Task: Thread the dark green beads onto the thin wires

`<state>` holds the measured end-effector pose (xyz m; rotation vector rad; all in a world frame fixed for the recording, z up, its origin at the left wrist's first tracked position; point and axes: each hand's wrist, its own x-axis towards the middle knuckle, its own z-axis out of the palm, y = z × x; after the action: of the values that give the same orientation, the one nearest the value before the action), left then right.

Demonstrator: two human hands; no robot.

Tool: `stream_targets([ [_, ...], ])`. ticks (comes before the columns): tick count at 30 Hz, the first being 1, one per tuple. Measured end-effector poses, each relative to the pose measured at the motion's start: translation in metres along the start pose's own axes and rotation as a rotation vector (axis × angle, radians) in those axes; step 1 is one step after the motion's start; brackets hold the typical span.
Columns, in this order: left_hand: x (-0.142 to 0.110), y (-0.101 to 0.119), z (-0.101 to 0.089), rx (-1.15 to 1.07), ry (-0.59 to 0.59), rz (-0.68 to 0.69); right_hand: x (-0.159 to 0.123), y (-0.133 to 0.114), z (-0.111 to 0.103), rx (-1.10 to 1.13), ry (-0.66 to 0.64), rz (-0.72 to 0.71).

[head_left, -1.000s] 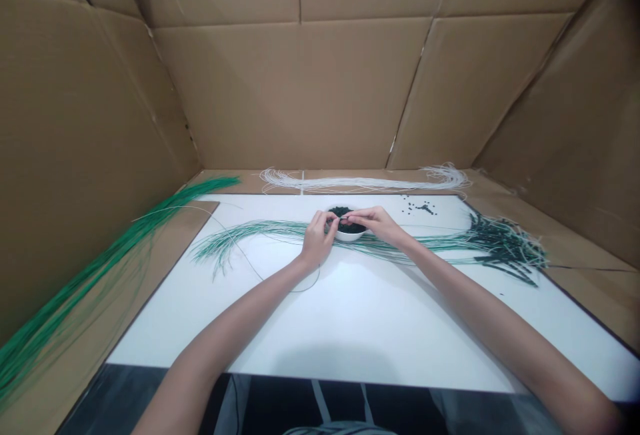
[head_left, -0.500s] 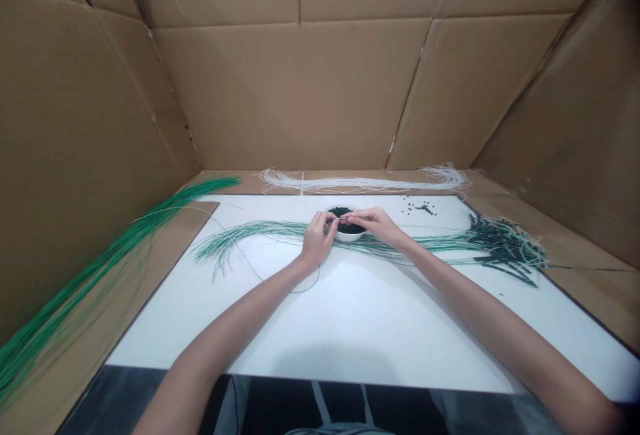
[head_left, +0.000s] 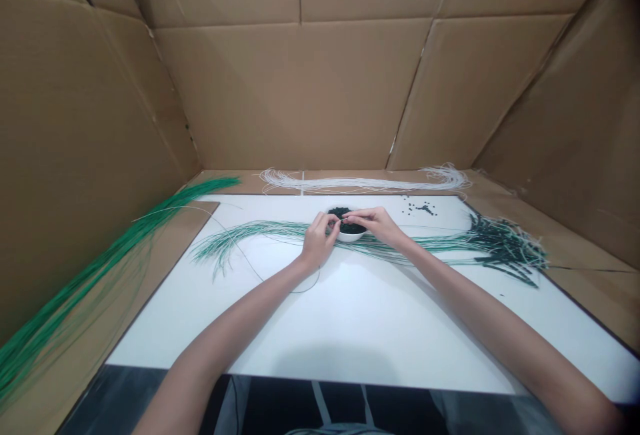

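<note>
My left hand is closed in a pinch on a thin pale wire, which trails off to the left and loops beside the wrist. Fingertip to fingertip with it, my right hand is also pinched, at the wire's tip; whatever small thing it grips is too tiny to make out. Both hands are over a white bowl of small dark green beads. Behind the hands and bowl, a bundle of green wires crosses the white board, its right end strung with dark beads.
A thick bundle of green strands lies along the left side. White strands stretch across the back. Loose dark beads are scattered at the board's back right. Cardboard walls enclose the white board on three sides.
Both hands stay over the bowl. The fingertips have shifted slightly, with the right fingers a little lower and the tips closer around the wire.
</note>
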<state>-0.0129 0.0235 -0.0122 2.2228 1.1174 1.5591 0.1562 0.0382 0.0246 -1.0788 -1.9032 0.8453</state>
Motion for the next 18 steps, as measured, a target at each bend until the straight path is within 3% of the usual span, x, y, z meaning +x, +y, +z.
stream_targets([
  [18,0.0000,0.0010,-0.0003,-0.003,0.019,0.013,-0.0007,-0.0012,0.0007,0.006,-0.034,0.003],
])
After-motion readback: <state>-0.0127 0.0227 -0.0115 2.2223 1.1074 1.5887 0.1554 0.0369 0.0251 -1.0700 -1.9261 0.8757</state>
